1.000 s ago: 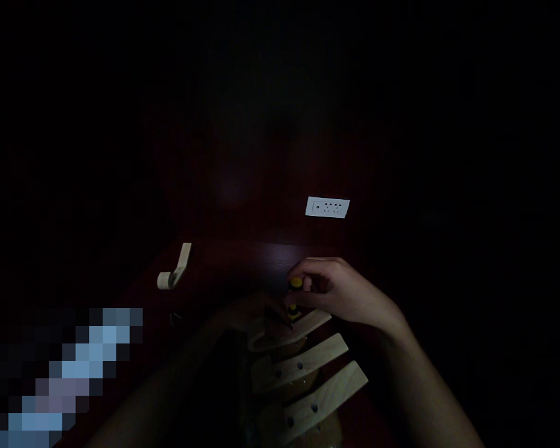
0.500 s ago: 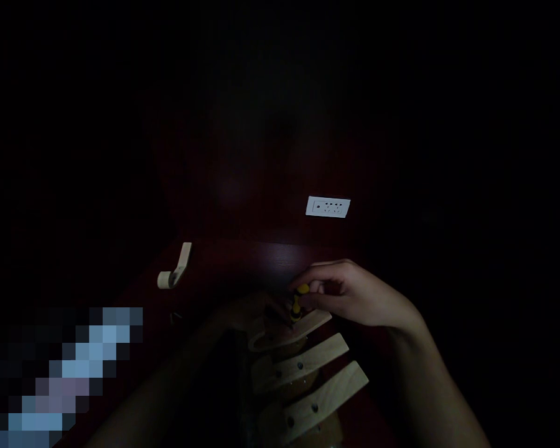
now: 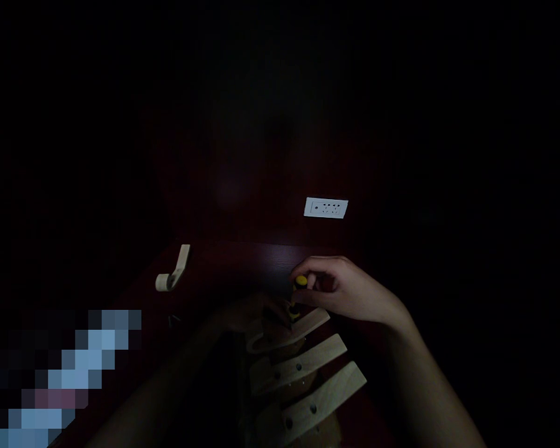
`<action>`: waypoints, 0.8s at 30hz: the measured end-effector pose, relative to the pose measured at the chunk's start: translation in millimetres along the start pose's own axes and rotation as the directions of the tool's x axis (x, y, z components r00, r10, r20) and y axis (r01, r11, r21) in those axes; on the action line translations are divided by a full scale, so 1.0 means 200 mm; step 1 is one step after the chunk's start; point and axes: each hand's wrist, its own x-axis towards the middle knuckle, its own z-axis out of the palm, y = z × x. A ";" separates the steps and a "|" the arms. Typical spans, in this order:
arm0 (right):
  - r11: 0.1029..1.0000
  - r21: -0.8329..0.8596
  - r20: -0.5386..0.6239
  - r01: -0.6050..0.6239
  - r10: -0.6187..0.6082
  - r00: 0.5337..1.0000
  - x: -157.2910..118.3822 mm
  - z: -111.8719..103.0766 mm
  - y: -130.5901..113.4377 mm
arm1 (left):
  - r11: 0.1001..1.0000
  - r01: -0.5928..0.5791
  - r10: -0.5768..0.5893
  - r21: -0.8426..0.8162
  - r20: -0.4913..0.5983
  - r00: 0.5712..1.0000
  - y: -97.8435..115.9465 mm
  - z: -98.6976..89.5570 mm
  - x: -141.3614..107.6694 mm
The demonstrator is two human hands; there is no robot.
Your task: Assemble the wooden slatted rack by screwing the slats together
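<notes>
My right hand (image 3: 343, 283) is closed around a small yellow-and-black screwdriver (image 3: 301, 283), held nearly upright. Its lower end meets the farthest wooden hook (image 3: 312, 322) on a wooden rack board (image 3: 329, 429). In deep shadow, my left hand (image 3: 252, 311) lies at that same hook's curled end, its fingers bent near the screwdriver tip; their exact grip is dim. Two more pale hooks, a middle one (image 3: 324, 351) and a near one (image 3: 338, 392), lie across the board, each showing two dark holes.
A loose wooden hook (image 3: 180, 267) lies on the dark red tabletop (image 3: 224, 261) to the left. Close to it are small screws (image 3: 173, 320). A white socket plate (image 3: 325, 208) is on the wall behind. A blurred bluish patch (image 3: 81, 367) covers the lower left.
My right hand has shifted slightly left, and its fingers have turned around the screwdriver handle, whose top now tilts differently. The left hand stays at the hook. The whole view has moved slightly.
</notes>
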 end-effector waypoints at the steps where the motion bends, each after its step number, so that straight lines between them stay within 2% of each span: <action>1: 1.000 0.018 0.015 0.000 0.000 1.000 0.00 0.00 0.00 | 1.000 0.001 -0.001 0.000 0.001 1.000 0.00 0.00 0.00; 10: 0.998 0.051 0.112 0.025 -0.031 0.993 -0.05 -0.05 -0.03 | 0.999 0.027 -0.028 -0.025 -0.029 0.999 -0.05 0.01 0.02; 24: 0.998 0.067 0.012 0.009 -0.009 1.000 -0.02 -0.01 -0.02 | 1.000 0.000 0.000 -0.016 -0.030 1.000 -0.03 0.00 0.00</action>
